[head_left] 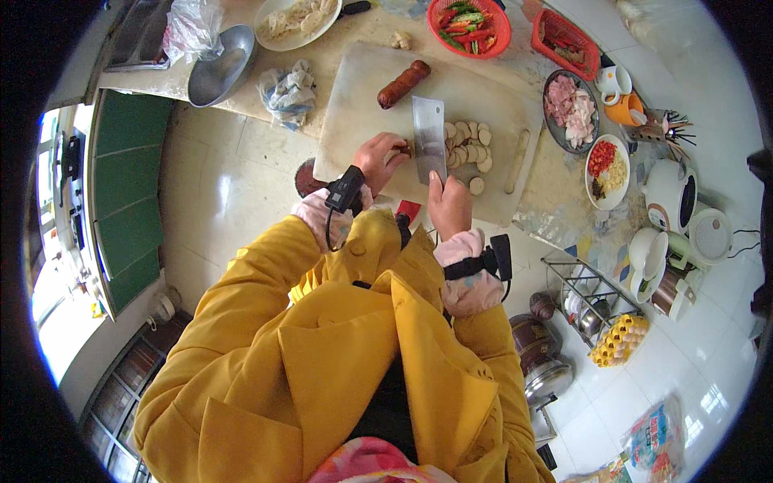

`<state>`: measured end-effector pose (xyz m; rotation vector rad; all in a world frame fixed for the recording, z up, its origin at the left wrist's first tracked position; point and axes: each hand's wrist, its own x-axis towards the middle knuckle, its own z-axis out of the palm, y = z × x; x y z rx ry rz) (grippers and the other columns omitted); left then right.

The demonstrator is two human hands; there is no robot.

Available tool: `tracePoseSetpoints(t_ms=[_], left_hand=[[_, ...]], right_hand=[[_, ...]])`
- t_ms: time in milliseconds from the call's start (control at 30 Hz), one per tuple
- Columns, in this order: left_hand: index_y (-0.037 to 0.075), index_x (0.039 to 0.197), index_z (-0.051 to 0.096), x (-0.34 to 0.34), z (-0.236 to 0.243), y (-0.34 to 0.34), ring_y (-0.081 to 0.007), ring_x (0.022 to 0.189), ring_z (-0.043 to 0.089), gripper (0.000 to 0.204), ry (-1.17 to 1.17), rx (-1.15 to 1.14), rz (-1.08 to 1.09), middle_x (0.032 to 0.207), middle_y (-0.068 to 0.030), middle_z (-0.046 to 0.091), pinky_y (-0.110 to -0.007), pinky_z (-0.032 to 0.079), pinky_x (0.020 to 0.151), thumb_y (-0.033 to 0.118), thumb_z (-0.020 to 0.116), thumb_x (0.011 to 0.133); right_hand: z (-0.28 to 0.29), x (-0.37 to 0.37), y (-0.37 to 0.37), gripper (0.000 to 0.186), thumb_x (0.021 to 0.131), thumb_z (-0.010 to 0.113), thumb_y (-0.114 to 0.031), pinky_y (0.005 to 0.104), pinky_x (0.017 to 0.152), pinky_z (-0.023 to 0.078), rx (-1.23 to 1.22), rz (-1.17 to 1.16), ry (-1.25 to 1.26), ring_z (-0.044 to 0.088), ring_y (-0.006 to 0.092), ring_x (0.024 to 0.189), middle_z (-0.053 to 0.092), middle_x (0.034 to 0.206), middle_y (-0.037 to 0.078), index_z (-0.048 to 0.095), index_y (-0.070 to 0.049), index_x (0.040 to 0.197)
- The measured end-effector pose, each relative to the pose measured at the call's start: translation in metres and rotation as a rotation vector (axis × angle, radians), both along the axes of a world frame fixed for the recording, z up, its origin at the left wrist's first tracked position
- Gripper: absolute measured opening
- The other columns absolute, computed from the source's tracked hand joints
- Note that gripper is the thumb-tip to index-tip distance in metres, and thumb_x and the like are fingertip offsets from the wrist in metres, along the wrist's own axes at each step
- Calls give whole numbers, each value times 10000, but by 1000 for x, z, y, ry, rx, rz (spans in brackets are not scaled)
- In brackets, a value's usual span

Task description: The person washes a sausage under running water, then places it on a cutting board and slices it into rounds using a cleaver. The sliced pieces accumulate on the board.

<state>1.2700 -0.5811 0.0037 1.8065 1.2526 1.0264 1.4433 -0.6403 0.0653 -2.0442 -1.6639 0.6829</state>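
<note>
My right hand [449,208] is closed around the handle of a cleaver [429,133], whose broad blade stands over the pale cutting board [354,105]. Just left of the blade, the fingers of my left hand [378,163] are curled onto a small brown piece of food [404,150], mostly covered by them. Several pale round slices [467,149] lie right of the blade, one apart from the others. Farther up the board rests a reddish-brown, sausage-like length [404,84]; its exact kind I cannot tell.
Left of the board are a crumpled plastic bag [288,92] and a grey pan [221,68]. Behind stand a plate of pale strips [294,24] and a red basket of peppers [469,28]. Sliced meat [570,109] and a plate of chopped seasonings [605,171] sit at the right.
</note>
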Motion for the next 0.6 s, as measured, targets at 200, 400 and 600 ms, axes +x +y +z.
tracePoseSetpoints(t_ms=[200,400,600], left_hand=[[37,934,648,3,1,2,-315,848,659,228,11,111,13,942,-117,667,-372,543,735,37,756,733],[38,934,644,2,4,0,-323,861,654,225,14,66,0,959,-121,663,-377,542,744,40,755,737],[39,931,642,1,0,3,-328,866,651,226,17,68,-16,963,-124,661,-382,541,748,43,758,737]], right_hand=[[32,6,-23,429,961,543,-295,513,530,476,-105,98,-46,606,461,586,584,610,276,611,29,688],[42,5,-29,401,963,535,-282,517,544,487,-85,117,-68,615,454,595,597,618,267,623,19,713],[40,0,-24,382,966,530,-270,524,563,480,-141,125,-62,611,452,604,596,623,264,618,21,734]])
